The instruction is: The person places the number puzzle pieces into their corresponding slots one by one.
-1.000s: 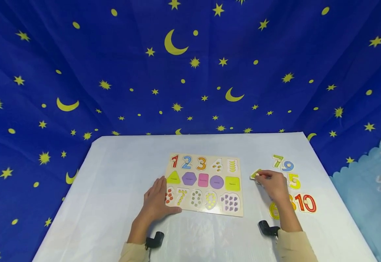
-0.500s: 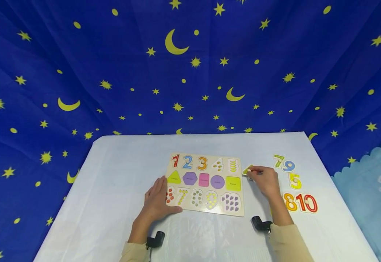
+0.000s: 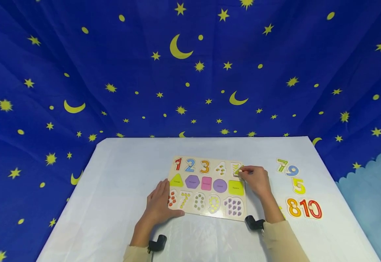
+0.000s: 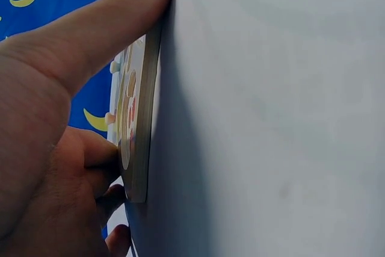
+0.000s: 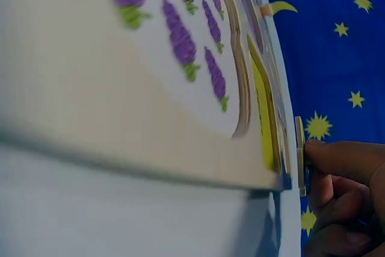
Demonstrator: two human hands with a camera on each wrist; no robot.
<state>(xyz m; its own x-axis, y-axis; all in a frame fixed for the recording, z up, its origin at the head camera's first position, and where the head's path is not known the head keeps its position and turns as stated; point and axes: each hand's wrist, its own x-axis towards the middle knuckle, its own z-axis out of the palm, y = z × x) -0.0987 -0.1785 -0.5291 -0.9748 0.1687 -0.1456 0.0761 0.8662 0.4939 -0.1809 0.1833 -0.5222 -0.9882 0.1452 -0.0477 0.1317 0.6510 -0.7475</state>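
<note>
Table: white (image 3: 121,182), smooth, with a faint sheen near me.
Cloth: deep blue (image 3: 210,82), softly creased, yellow moons and stars, closing off the far side.
Board: pale flat wood (image 3: 219,214), mid-table, with cut-out recesses; 1, 2, 3 sit far left.
Left hand: thumb and fingers spread (image 3: 159,203) around the board's near left corner.
Right hand: pinching (image 3: 256,179) the green piece (image 3: 238,173) over the far right corner.
Loose numbers: 7 (image 3: 282,165), 9 (image 3: 292,170), 5 (image 3: 298,186), 8 (image 3: 294,207), 10 (image 3: 311,209), knobbed, right.
</note>
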